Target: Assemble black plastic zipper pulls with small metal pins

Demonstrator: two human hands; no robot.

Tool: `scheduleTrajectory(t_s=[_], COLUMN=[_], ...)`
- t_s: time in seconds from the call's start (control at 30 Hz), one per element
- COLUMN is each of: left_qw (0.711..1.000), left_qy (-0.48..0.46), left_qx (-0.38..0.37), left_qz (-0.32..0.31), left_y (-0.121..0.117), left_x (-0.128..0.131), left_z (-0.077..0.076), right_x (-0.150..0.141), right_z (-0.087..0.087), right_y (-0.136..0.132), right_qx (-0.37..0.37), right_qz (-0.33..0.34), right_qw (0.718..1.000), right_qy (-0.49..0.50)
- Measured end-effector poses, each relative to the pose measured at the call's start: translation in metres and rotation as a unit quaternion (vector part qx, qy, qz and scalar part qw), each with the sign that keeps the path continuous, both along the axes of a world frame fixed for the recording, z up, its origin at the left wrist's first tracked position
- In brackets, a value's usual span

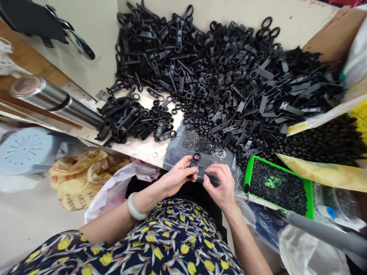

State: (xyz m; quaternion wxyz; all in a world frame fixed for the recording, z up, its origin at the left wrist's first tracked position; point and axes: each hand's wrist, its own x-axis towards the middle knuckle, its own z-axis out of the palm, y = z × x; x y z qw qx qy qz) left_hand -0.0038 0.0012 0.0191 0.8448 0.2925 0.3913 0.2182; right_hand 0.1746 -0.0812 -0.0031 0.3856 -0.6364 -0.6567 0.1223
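Observation:
My left hand is closed on a black plastic part with a ring-shaped end, its ring pointing away from me. Just to the right, my right hand has thumb and forefinger brought together in a pinch. Something tiny and dark seems to be at those fingertips, too small to name. Both hands are over a grey mat at the table's near edge. Beyond them on the mat lie a heap of tiny dark pieces and a scatter of thin silvery pins.
Large heaps of black plastic parts cover the back of the table. A smaller pile of ring-ended black parts lies left, by a steel cylinder. At right stand a green tray of small black pieces and a grey bar.

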Motion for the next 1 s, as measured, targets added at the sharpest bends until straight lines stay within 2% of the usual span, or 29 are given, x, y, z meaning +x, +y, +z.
scheduleTrajectory(t_s=[0.43, 0.63, 0.8, 1.0], left_qw=[0.998, 0.998, 0.998, 0.998], left_qy=[0.024, 0.024, 0.023, 0.018], left_qx=[0.041, 0.054, 0.053, 0.054], left_qz=[0.033, 0.037, 0.037, 0.042], left_y=[-0.022, -0.028, -0.031, -0.039], left_x=[0.005, 0.004, 0.003, 0.005], left_z=[-0.017, -0.021, -0.022, -0.032], right_x=[-0.008, -0.006, -0.007, -0.012], right_z=[-0.010, -0.017, -0.018, -0.018], right_y=[0.014, 0.013, 0.010, 0.003], right_qx=[-0.007, -0.032, -0.015, -0.018], right_qz=[0.025, 0.030, 0.046, 0.041], right_qw=[1.000, 0.999, 0.997, 0.995], right_qy=[-0.009, -0.022, -0.062, -0.088])
